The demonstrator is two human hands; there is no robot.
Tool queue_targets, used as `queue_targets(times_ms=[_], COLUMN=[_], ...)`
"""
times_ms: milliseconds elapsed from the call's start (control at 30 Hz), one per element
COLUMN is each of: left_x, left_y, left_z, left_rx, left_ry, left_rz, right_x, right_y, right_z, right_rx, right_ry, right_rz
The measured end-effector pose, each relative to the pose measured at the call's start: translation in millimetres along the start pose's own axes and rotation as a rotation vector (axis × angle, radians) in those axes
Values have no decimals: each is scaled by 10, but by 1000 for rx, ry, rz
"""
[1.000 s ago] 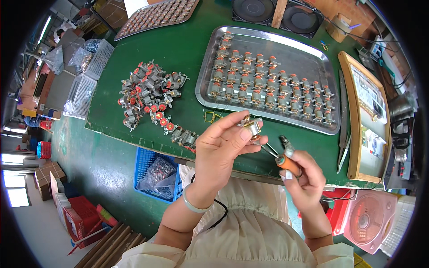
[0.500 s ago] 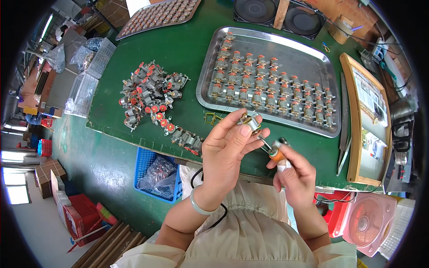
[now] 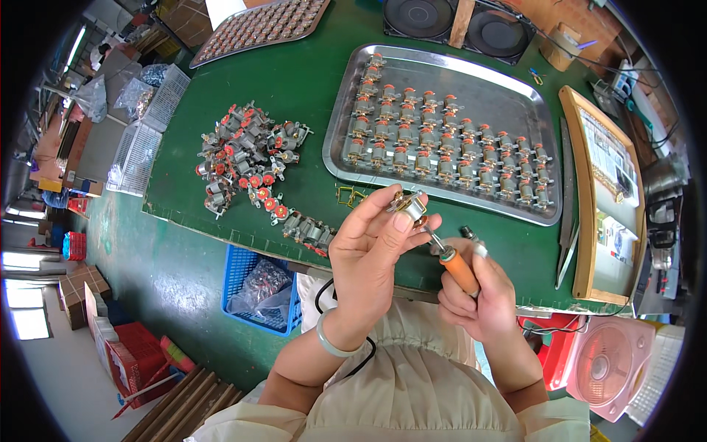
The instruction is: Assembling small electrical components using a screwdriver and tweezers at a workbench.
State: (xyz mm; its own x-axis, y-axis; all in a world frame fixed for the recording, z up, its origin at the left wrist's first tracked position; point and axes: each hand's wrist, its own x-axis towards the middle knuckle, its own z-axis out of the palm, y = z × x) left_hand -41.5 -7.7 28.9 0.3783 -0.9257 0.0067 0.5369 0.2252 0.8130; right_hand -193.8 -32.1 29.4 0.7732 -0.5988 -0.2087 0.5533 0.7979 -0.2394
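Observation:
My left hand (image 3: 366,261) pinches a small silver metal part (image 3: 409,209), a motor-like can with brassy tabs, up over the table's front edge. My right hand (image 3: 486,298) is wrapped round a screwdriver (image 3: 460,272) with an orange handle. Its metal shaft points up and left, and the tip reaches the part's lower side; my fingers partly hide whether they touch. White wrapping shows on one right finger. To the left lies a pile of similar metal parts (image 3: 247,140) with red discs. Beyond my hands, a metal tray (image 3: 486,81) holds rows of them.
On the green table (image 3: 199,88), a second filled tray (image 3: 258,31) sits far left. Yellow metal frames (image 3: 347,195) and a black-tipped object (image 3: 470,233) lie near my hands. A wooden frame (image 3: 582,221) stands right; a blue basket (image 3: 237,283) sits below the edge.
My right hand has shifted its hold on the screwdriver, turning and lowering slightly, so more of the orange handle shows. My left hand and its part have moved only a little.

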Motion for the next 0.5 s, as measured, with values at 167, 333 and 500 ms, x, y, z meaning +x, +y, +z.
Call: queue_targets(times_ms=[167, 333, 500], left_x=[-18, -49, -47], left_y=[34, 39, 41], left_z=[33, 1, -1], left_rx=[-59, -59, -67], left_ry=[53, 25, 18], left_rz=[21, 29, 57], right_x=[47, -7, 77], right_y=[216, -58, 264], right_z=[80, -76, 107], right_rx=[-1145, -266, -1015], right_ry=[285, 58, 373], right_rz=[-761, -12, -757])
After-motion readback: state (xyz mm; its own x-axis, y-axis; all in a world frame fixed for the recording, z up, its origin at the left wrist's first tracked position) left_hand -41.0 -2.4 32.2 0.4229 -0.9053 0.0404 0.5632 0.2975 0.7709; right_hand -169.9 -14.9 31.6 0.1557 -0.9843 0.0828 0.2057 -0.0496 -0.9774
